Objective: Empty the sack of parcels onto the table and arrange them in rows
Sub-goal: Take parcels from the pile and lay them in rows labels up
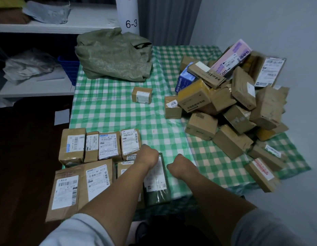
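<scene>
two rows of parcels lie at the near left corner of the worktop (109, 110). the back row (100, 146) is four labelled brown boxes side by side. the front row (79, 185), just before it, is larger flat ones with labels up. a dark parcel (158, 183) with a white label lies at the right end of the front row, at the near edge. the left hand (148, 156) rests at its far end, against the last box of the back row. its fingers bend away from the camera, so i cannot tell whether they grip. the right hand (180, 165) sits just right of the dark parcel, knuckles up, fingers tucked under and hidden, so its grip cannot be told either. the sack (115, 55), green and crumpled, lies slack at the far left of the worktop. a loose pile (243, 110) of brown boxes, with a pink box (232, 57) and a blue box (185, 79) on top, heaps against the wall at the far right. one small box (142, 95) lies alone in the middle, and a 3018 box (172, 107) sits at the pile's left foot. shelves (38, 27) stand to the left.
</scene>
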Motion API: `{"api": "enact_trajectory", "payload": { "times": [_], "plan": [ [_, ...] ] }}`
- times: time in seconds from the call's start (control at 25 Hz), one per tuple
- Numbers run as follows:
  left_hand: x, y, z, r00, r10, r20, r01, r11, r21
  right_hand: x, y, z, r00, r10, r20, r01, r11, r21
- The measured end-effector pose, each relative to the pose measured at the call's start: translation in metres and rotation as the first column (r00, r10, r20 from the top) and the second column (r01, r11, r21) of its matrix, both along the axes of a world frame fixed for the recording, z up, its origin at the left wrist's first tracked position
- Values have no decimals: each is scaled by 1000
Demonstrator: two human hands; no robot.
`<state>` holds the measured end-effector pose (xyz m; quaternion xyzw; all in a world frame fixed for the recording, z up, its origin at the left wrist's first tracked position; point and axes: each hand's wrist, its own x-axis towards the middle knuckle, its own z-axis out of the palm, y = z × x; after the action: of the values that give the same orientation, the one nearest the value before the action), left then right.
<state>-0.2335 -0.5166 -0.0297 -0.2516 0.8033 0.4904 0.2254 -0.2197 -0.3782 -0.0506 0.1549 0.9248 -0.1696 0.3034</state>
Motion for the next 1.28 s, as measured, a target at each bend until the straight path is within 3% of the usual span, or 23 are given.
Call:
{"api": "enact_trajectory", "payload": {
  "times": [0.28,0.4,0.6,0.68,0.8,1.0,1.12,1.28],
  "plan": [
    [-41,69,25,997,-14,-72,24,990,138,-43,71,38,989,-93,-112,95,995,14],
    [-64,107,35,996,25,-87,-11,986,164,-72,109,66,965,-89,-246,100,994,34],
    [-99,184,60,992,1,-124,25,978,207,-128,189,130,789,-62,-612,118,992,52],
    [-114,213,67,994,13,-110,16,966,257,-146,224,144,736,-53,-675,176,978,114],
    [-129,253,75,993,53,-108,-18,955,297,-158,275,153,763,-145,-630,325,929,179],
    [-143,303,87,943,290,-166,-199,887,417,-170,317,126,796,-454,-401,467,881,-72],
    [-157,312,91,888,386,-252,-278,884,376,-178,324,116,807,-458,-373,437,888,-143],
    [-177,315,91,897,383,-220,-279,877,392,-185,326,119,830,-396,-394,370,918,-143]
  ]
}}
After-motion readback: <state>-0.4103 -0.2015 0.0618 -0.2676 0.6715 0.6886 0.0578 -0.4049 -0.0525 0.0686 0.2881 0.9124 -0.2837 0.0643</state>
